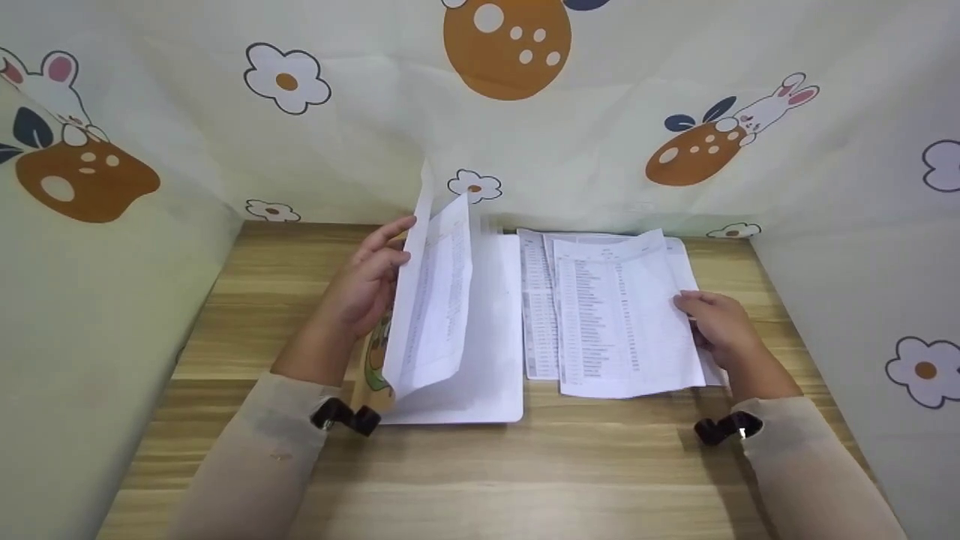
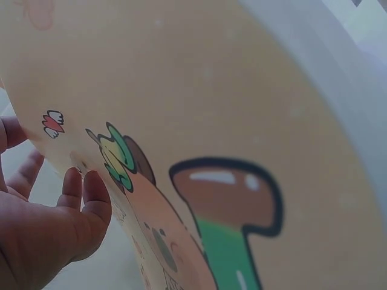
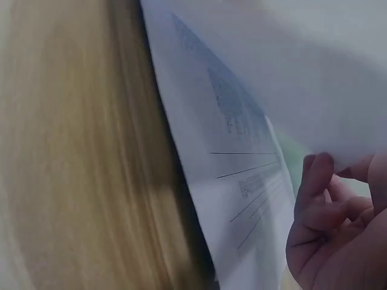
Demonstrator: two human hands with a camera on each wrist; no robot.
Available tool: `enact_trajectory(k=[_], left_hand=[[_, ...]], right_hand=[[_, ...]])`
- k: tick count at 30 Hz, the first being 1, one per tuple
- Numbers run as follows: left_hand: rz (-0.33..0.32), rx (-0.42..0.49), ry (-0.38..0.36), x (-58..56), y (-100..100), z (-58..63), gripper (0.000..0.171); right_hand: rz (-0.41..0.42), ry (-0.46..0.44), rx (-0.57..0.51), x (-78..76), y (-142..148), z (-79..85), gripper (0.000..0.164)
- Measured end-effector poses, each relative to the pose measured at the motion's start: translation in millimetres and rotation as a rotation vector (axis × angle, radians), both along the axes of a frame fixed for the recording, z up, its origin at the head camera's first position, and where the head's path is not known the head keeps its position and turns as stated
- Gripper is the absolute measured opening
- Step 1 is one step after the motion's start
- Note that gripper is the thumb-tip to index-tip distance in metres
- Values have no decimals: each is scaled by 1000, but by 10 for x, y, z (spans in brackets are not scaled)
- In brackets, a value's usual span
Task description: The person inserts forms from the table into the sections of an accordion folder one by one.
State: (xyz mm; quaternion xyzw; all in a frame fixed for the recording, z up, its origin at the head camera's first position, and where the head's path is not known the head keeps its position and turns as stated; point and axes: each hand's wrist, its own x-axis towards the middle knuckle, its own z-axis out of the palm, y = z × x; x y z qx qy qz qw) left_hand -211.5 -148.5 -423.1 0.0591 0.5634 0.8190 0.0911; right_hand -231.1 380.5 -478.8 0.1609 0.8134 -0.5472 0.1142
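Note:
My left hand [image 1: 365, 289] touches the raised cover [image 2: 242, 90] of a booklet or folder, its fingers against the tan outer face with cartoon drawings. Inside the cover stands a printed sheet [image 1: 442, 292], leaning to the right. Below it lies a white rounded-corner panel [image 1: 487, 375]. At the right, my right hand [image 1: 721, 330] pinches the right edge of a loose printed list [image 1: 607, 322], thumb on top. More printed sheets [image 1: 536, 300] lie under that list. In the right wrist view a page with ruled lines [image 3: 236, 175] shows beneath the lifted paper.
The wood-grain table [image 1: 585, 480] runs up to a patterned cloth [image 1: 360, 150] at the back and both sides. A black wrist mount [image 1: 345, 416] sits at the left cuff, another black mount [image 1: 727, 427] at the right cuff.

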Motion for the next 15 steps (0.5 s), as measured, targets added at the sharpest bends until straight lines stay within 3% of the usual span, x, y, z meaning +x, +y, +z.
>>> enact_trajectory(k=[4, 8, 15], left_hand=[[2, 1, 0, 2, 2, 0, 60], [1, 12, -6, 8, 3, -2, 59], [-26, 33, -2, 8, -1, -12, 60]], right_hand=[[0, -20, -222, 48, 35, 80, 40], [-2, -17, -356, 85, 48, 156, 11], [8, 4, -485, 112, 16, 247, 13]])
